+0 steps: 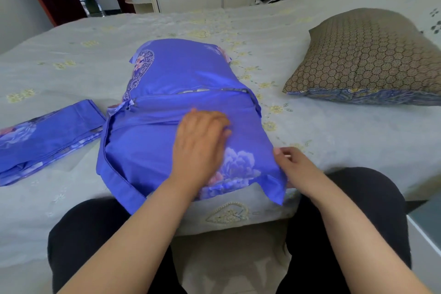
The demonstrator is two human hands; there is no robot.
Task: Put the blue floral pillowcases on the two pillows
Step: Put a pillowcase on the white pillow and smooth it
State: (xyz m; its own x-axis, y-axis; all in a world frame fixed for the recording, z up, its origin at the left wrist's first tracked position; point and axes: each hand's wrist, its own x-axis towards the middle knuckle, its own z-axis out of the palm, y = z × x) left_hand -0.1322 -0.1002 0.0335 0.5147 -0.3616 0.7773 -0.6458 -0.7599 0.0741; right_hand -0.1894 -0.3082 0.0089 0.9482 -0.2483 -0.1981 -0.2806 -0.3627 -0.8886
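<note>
On the pale embroidered bedspread (334, 131), at the middle, lies a pillow inside a blue floral pillowcase (171, 74). The left hand (200, 141) presses flat on it, fingers straight and close together. The right hand (290, 162), at 4 o'clock, pinches the case's near corner flap. A second folded pillowcase (45, 136) lies at 9 o'clock; an uncovered honeycomb-patterned pillow (372, 55) at 2 o'clock.
</note>
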